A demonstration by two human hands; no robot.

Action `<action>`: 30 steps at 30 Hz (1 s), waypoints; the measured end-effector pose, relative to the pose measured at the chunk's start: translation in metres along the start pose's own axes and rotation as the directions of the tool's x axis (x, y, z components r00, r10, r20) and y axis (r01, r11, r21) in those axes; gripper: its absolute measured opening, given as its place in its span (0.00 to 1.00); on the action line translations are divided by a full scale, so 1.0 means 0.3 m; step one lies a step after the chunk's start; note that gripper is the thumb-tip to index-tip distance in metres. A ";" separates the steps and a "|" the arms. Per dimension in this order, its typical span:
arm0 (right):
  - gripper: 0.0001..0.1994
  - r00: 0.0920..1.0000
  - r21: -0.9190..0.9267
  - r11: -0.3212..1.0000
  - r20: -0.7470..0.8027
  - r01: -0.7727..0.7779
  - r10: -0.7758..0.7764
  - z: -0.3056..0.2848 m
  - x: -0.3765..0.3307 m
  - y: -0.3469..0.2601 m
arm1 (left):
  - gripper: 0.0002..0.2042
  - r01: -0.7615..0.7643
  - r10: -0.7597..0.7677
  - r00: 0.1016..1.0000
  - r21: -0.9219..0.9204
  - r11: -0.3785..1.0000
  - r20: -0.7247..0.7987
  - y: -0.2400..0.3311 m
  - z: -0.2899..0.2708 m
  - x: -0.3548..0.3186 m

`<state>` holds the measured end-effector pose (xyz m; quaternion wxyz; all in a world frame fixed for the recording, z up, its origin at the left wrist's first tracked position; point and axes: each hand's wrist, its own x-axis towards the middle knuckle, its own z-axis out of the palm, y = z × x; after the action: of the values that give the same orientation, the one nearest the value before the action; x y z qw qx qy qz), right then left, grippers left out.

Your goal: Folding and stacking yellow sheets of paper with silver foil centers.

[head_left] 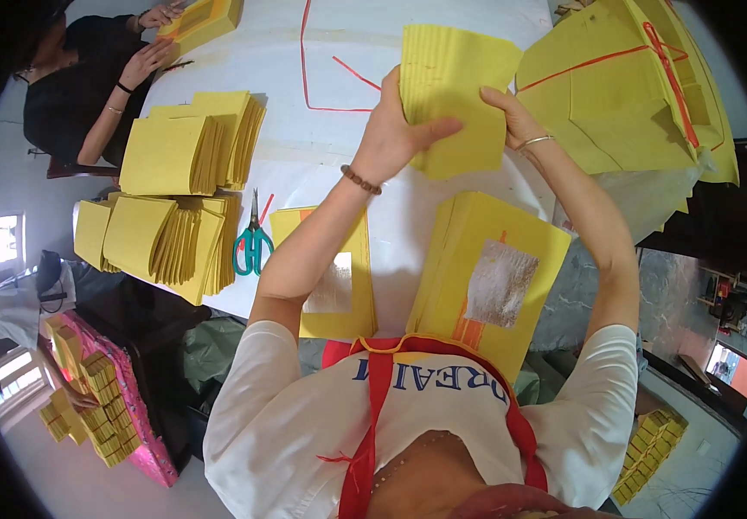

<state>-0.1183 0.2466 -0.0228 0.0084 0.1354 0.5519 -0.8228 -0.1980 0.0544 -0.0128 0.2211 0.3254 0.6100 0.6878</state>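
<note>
While left hand (391, 130) and right hand (512, 117) grip yellow paper sheaf (455, 86) | foil-square stack (494, 277) below

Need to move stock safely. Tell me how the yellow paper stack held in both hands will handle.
The yellow paper stack, gripped by the left hand and right hand, is probably light. Its thin sheets look floppy and likely to fan or slide apart, like the splayed folded piles nearby.

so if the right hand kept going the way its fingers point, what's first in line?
The right hand points up-left into the yellow paper stack it already grips; beyond that, probably the left hand. Depth unclear.
</note>
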 end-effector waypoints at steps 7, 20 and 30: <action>0.28 0.917 0.443 0.863 0.395 -0.245 0.058 -0.109 0.015 0.026 | 0.40 -0.062 0.072 0.995 -0.144 0.988 0.066 0.092 0.025 -0.097; 0.26 0.969 0.411 0.898 0.241 -0.156 0.058 -0.113 -0.021 0.024 | 0.20 0.000 0.030 0.995 -0.311 0.951 0.093 0.165 0.044 -0.115; 0.30 0.971 0.406 0.908 0.240 -0.104 0.004 -0.139 0.005 0.080 | 0.19 -0.128 0.130 0.991 -0.115 0.985 0.012 0.153 0.050 -0.088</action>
<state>-0.1069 0.2754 -0.0597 0.0670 0.0516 0.3553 -0.9309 -0.1647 0.0390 0.0282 0.2003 0.3577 0.5452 0.7313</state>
